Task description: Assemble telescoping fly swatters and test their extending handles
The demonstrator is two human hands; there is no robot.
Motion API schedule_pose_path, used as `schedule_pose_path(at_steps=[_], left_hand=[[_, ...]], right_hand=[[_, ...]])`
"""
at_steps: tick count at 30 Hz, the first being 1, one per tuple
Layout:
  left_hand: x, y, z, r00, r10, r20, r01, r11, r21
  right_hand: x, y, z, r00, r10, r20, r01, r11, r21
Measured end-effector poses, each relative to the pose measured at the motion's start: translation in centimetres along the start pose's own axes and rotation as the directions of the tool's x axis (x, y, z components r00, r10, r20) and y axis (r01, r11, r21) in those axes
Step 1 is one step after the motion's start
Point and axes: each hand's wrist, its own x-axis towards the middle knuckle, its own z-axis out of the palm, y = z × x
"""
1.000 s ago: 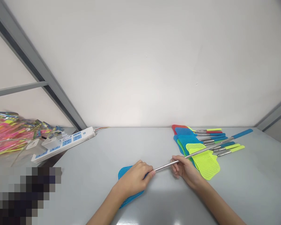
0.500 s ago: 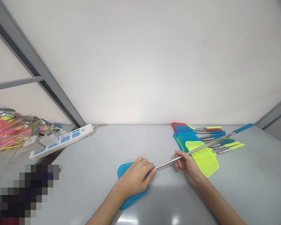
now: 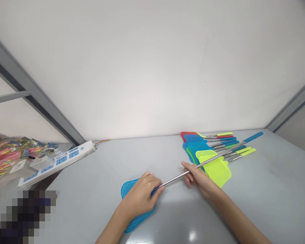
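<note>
Here, a smooth, pale grey table (image 3: 86,189) with a glossy sheen fills the lower view, beneath a plain white wall (image 3: 152,67). At the table's far edge lies a fanned pile of fly swatters (image 3: 205,149), with flat plastic mesh heads in red, blue and lime, steel rods and coloured grips. Well left of the pile sit a white power strip (image 3: 57,162) with blue socket panels and crinkled pink-and-yellow plastic packaging (image 3: 7,154). Nearer, in front of the pile, a blue fly swatter (image 3: 128,189) rests its mesh head under the left hand (image 3: 139,198). Its thin steel rod (image 3: 176,178) crosses above the pile to a blue grip. The left fingers (image 3: 155,191) curl together around the rod's base, while the right hand (image 3: 198,179) pinches the rod between thumb and bent fingers.
</note>
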Motion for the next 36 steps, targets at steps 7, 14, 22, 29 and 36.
schedule_pose_path(at_steps=[7, 14, 22, 29, 36], left_hand=[[0.0, 0.4, 0.2, 1.000, -0.026, -0.003, 0.026, 0.999, -0.028], [0.1, 0.2, 0.5, 0.999, -0.043, -0.010, 0.043, 0.997, -0.057], [0.2, 0.4, 0.9, 0.997, -0.075, 0.026, 0.078, 0.987, -0.139], [0.3, 0.7, 0.9, 0.998, -0.064, 0.016, 0.065, 0.994, -0.093], [0.9, 1.0, 1.2, 1.000, -0.024, -0.016, 0.024, 0.999, 0.033]], right_hand=[[-0.2, 0.2, 0.3, 0.977, 0.088, 0.196, -0.116, 0.984, 0.133], [0.5, 1.3, 0.6, 0.973, 0.000, 0.232, -0.040, 0.985, 0.167], [0.4, 1.8, 1.5, 0.958, -0.030, 0.286, -0.012, 0.990, 0.144], [0.3, 2.0, 1.9, 0.953, -0.030, 0.302, -0.014, 0.990, 0.144], [0.4, 2.0, 2.0, 0.950, -0.008, 0.313, -0.034, 0.991, 0.130]])
